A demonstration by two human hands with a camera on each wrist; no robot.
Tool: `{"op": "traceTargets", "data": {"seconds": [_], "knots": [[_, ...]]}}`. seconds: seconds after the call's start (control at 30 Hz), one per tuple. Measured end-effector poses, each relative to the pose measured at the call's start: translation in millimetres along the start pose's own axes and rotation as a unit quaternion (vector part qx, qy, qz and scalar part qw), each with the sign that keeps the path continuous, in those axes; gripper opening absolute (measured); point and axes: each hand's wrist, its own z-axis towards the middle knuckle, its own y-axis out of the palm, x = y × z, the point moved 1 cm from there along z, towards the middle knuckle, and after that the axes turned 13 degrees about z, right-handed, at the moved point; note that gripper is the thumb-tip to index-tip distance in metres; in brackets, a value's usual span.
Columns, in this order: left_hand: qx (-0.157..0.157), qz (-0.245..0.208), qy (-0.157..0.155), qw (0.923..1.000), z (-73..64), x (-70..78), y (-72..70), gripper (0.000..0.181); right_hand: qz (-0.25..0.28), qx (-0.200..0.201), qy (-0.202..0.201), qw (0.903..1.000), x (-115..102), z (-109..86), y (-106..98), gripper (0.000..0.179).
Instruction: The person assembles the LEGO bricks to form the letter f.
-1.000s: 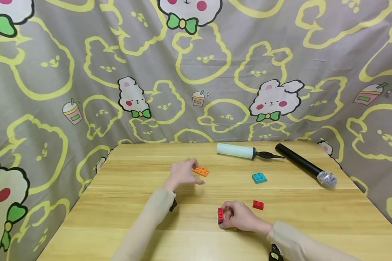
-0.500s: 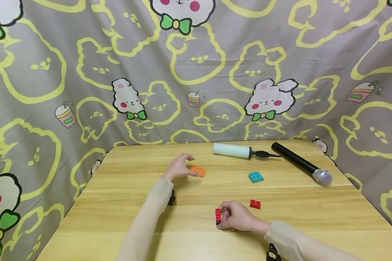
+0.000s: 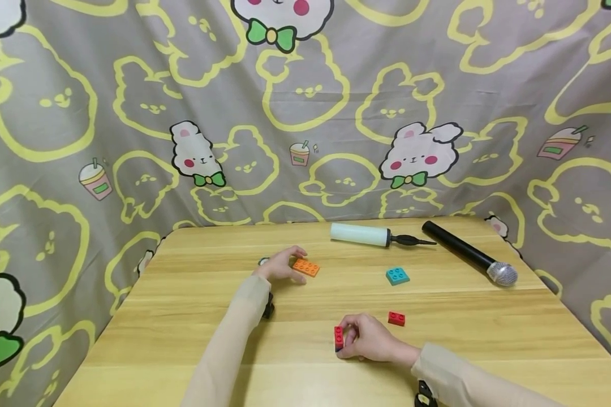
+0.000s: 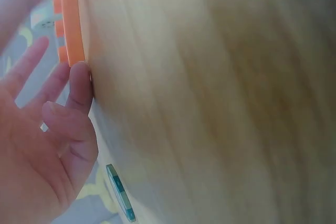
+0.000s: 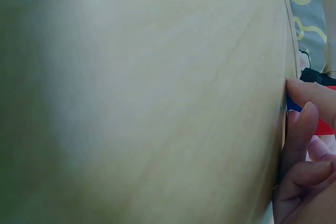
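Note:
My left hand [image 3: 283,265] is beside an orange toy brick [image 3: 307,268], its thumb and fingers spread around the left end. In the left wrist view a fingertip meets the end of the orange brick [image 4: 73,22]. My right hand [image 3: 371,338] pinches a narrow red brick [image 3: 339,334], which sits on a dark blue piece [image 5: 294,104] low at the table; fingers partly hide both. Just to the right of this hand lies a small red brick [image 3: 396,319]. A teal brick [image 3: 397,276] rests farther back.
A white hand pump [image 3: 360,234] with a black nozzle lies at the back of the wooden table [image 3: 183,339]. A black microphone [image 3: 468,251] is at the back right. Behind the left hand shows a small round green-rimmed object [image 3: 263,261]. A patterned curtain [image 3: 305,113] hangs behind.
My left thumb has moved from over the orange brick's front edge to below it, uncovering more of the brick. The round object now shows behind that hand. My right hand keeps its grip.

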Motion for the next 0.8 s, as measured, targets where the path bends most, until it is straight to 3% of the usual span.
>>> {"op": "traceTargets", "data": {"seconds": [0.23,0.53,0.63,0.8], "knots": [[0.000,0.009,0.009,0.9999,-2.2,-2.7,-2.9,0.057,-0.002,0.005,-0.003,1.0000,-1.4,-0.8,1.7,0.033],[0.000,0.022,-0.016,0.9996,-7.0,-0.3,-3.0,0.051,-0.004,0.007,-0.003,1.0000,-0.4,-0.7,1.0,0.033],[0.001,0.035,-0.023,0.9991,-9.3,1.3,-2.9,0.046,-0.006,0.008,-0.003,0.9999,-0.3,-0.8,1.3,0.034],[0.029,0.082,-0.024,0.9959,-14.8,3.8,-6.0,0.035,-0.007,0.009,-0.001,0.9999,-0.4,-0.7,1.4,0.034]]}}
